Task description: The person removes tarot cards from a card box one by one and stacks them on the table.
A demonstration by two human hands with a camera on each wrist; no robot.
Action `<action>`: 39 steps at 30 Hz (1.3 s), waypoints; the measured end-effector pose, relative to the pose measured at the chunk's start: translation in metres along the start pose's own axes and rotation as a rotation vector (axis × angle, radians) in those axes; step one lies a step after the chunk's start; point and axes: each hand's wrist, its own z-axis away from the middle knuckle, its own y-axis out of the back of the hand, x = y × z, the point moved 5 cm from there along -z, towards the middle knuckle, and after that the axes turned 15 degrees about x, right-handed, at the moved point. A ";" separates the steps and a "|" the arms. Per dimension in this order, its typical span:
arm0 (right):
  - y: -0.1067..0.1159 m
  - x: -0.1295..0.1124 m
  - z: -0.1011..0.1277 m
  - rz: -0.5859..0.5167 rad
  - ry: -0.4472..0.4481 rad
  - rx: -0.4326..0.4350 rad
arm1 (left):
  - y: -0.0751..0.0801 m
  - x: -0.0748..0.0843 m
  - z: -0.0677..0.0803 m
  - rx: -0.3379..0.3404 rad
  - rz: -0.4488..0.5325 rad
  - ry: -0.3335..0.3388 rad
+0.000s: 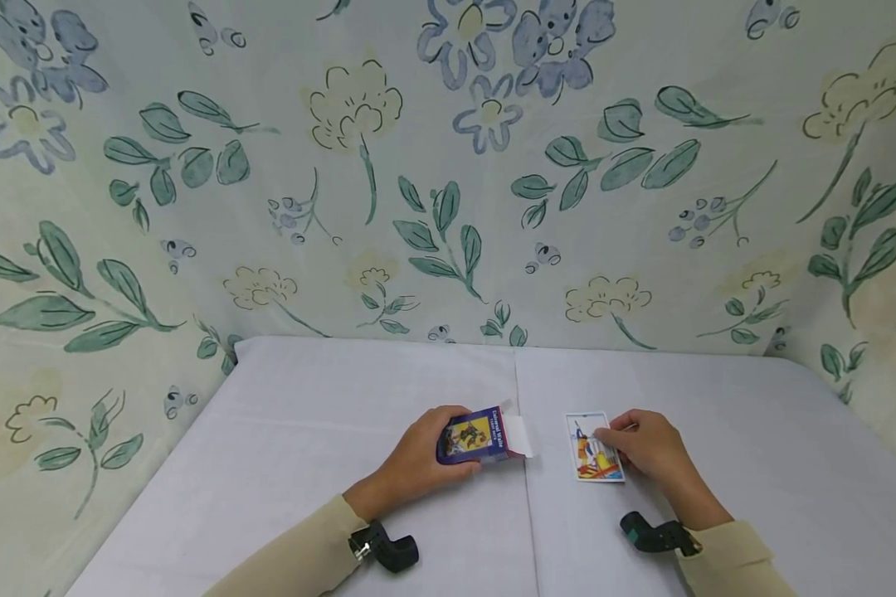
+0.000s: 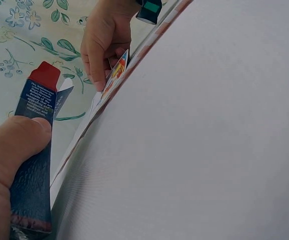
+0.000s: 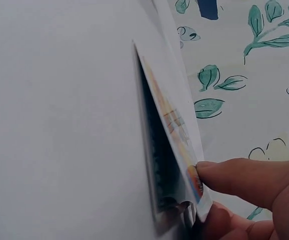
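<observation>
My left hand (image 1: 411, 452) grips a dark blue tarot card box (image 1: 469, 439) with a yellow picture on its front. The box's end flap hangs open toward the right. In the left wrist view, my thumb presses on the narrow, lettered side of the box (image 2: 34, 165), and a red tab sticks up at its end. To the right, my right hand (image 1: 655, 448) pinches a colourful tarot card (image 1: 590, 456) by its right edge. In the right wrist view, the card (image 3: 177, 130) stands tilted over the white cloth, its dark underside showing; the thumb (image 3: 234, 177) lies on its picture face.
A white cloth (image 1: 306, 398) covers the table, with a crease running from back to front between the box and the card. Behind and at both sides hangs a floral curtain (image 1: 448, 315). A black camera (image 1: 392, 551) is strapped to each wrist.
</observation>
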 end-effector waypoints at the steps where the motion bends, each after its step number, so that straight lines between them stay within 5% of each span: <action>1: 0.000 0.000 0.000 0.006 0.003 0.001 | 0.000 0.000 0.000 0.000 0.004 0.001; 39: -0.006 -0.006 0.003 0.102 0.063 0.038 | -0.001 -0.001 0.001 -0.001 0.005 -0.001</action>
